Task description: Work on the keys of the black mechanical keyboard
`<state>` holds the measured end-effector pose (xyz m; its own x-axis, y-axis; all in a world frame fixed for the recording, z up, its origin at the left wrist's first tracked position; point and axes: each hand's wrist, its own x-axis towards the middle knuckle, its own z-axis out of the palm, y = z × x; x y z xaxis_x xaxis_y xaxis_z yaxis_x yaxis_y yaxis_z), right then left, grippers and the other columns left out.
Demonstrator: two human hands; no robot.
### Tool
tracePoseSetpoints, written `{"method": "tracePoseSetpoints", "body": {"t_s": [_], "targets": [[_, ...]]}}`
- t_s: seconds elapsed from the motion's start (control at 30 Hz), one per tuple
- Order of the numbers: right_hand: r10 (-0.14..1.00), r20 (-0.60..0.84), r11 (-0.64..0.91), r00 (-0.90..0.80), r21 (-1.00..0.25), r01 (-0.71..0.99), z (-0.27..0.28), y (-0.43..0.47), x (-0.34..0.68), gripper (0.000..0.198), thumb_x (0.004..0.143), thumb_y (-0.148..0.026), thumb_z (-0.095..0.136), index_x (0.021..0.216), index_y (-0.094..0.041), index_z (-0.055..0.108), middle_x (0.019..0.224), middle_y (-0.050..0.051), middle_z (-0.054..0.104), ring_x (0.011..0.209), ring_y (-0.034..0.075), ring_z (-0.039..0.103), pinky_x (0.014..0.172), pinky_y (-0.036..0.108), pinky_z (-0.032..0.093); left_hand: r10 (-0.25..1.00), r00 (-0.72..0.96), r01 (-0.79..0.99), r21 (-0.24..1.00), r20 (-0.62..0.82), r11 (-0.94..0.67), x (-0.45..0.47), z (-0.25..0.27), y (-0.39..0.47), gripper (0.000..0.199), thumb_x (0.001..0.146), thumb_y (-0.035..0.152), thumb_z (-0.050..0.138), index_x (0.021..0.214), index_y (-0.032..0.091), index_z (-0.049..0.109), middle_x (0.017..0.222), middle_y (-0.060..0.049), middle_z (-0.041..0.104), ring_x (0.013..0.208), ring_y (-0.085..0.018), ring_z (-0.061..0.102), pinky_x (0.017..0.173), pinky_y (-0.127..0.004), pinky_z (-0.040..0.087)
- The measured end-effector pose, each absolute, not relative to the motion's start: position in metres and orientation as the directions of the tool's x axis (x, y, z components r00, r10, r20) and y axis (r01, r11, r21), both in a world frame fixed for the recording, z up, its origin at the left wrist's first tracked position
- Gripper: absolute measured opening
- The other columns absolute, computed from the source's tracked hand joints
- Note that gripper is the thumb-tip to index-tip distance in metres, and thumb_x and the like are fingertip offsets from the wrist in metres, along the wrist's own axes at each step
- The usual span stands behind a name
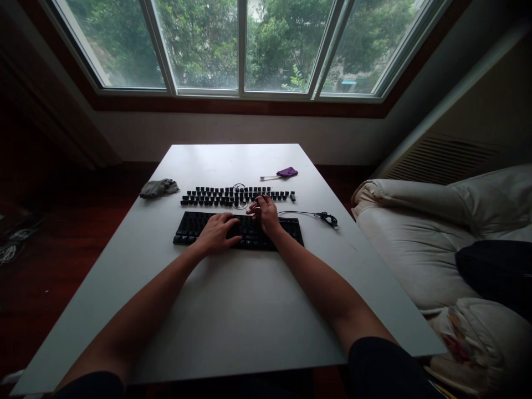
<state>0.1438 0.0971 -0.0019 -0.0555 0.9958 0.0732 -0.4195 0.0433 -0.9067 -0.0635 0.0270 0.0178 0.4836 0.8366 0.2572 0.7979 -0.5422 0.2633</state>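
A black keyboard lies across the white table in front of me, with part of its top hidden under my hands. My left hand rests flat on its left-middle part, thumb apart from the fingers. Over the right-middle part, my right hand is raised with its fingers curled together. Something small and dark seems to be at those fingertips, too small to name. Just beyond the keyboard, loose black keycaps stand in rows. Thin wire loops show among them, partly hidden.
A grey cloth lies at the table's left edge. Toward the back right are a purple cloth and a thin brush-like stick. The keyboard's bundled cable lies to the right. A pale sofa stands beside the white table.
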Motion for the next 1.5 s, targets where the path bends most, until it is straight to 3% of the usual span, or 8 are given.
{"method": "tracePoseSetpoints", "body": {"t_s": [0.27,0.5,0.97,1.33,1.5], "targets": [[0.997,0.072,0.082,0.039,-0.906,-0.415,0.006,0.095,0.152,0.035,0.087,-0.050,0.065,0.100,-0.023,0.047,0.074,-0.003,0.066,0.058,0.015,0.069,0.045,0.021,0.049,0.852,0.421,0.835,0.234,0.310,-0.498,-0.047,0.013,0.010,0.064,0.085,0.062,0.063,0.136,0.025,0.059,0.144,-0.013,0.051,0.132,-0.036,0.045,0.116,-0.054,0.032],[0.986,0.164,0.147,-0.012,-0.912,-0.384,0.010,0.084,0.149,0.037,0.082,-0.040,0.071,0.104,-0.025,0.047,0.082,-0.004,0.067,0.064,0.015,0.070,0.051,0.023,0.053,0.818,0.502,0.787,0.243,0.282,-0.567,-0.036,0.013,-0.001,0.073,0.077,0.064,0.070,0.140,0.028,0.055,0.148,-0.012,0.049,0.137,-0.036,0.042,0.118,-0.055,0.028],[0.995,0.084,0.055,-0.055,-0.917,-0.394,0.005,0.083,0.143,0.042,0.080,-0.049,0.075,0.101,-0.022,0.051,0.077,-0.001,0.071,0.059,0.015,0.070,0.051,0.024,0.056,0.827,0.464,0.807,0.234,0.318,-0.543,-0.042,0.004,0.005,0.068,0.080,0.056,0.072,0.140,0.028,0.055,0.149,-0.013,0.050,0.138,-0.035,0.042,0.118,-0.055,0.029],[0.987,0.147,0.159,0.065,-0.947,-0.279,0.007,0.093,0.142,0.034,0.083,-0.049,0.070,0.095,-0.022,0.053,0.078,-0.001,0.068,0.061,0.015,0.068,0.052,0.025,0.056,0.813,0.469,0.782,0.267,0.344,-0.563,-0.039,0.008,0.014,0.062,0.079,0.051,0.074,0.135,0.028,0.059,0.135,-0.012,0.057,0.125,-0.034,0.052,0.110,-0.050,0.039],[0.983,0.172,0.183,0.068,-0.958,-0.220,0.001,0.099,0.139,0.033,0.087,-0.052,0.064,0.092,-0.021,0.056,0.078,-0.001,0.067,0.064,0.013,0.067,0.052,0.023,0.055,0.817,0.455,0.790,0.261,0.355,-0.554,-0.041,0.008,0.015,0.066,0.079,0.055,0.073,0.136,0.025,0.058,0.133,-0.013,0.058,0.124,-0.034,0.051,0.111,-0.050,0.036]]}}
